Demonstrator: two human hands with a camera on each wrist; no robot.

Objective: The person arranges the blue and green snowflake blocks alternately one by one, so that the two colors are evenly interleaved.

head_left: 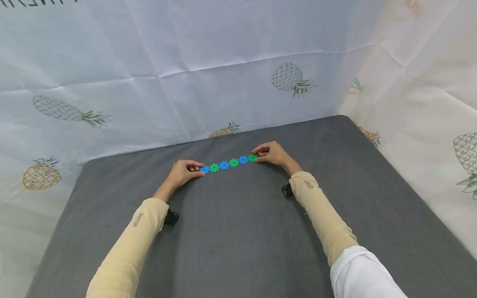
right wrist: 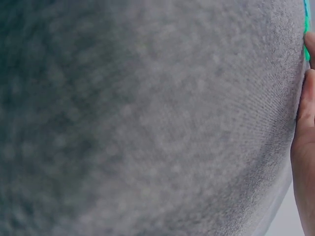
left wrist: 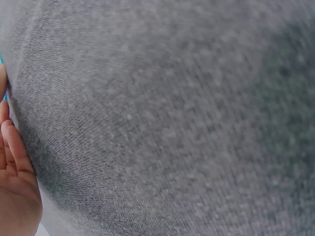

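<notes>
A row of round, notched interlocking discs, alternating blue and green, stretches between the two hands in the head view. My left hand [head_left: 182,171] pinches the blue disc [head_left: 205,169] at the left end between thumb and fingers. At the opposite end, the green disc [head_left: 252,157] is pinched by my right hand [head_left: 273,153]. Between them run a green disc [head_left: 214,167], a blue disc [head_left: 224,165] and more of the same. In the left wrist view only part of the left hand [left wrist: 17,182] shows at the edge; the right wrist view catches the right hand [right wrist: 306,113] likewise.
The discs are over the far part of a table covered in dark grey cloth [head_left: 231,231]. A pale curtain [head_left: 208,37] printed with pineapples hangs behind the table and along its right side. Small black devices [head_left: 171,217] sit under both wrists.
</notes>
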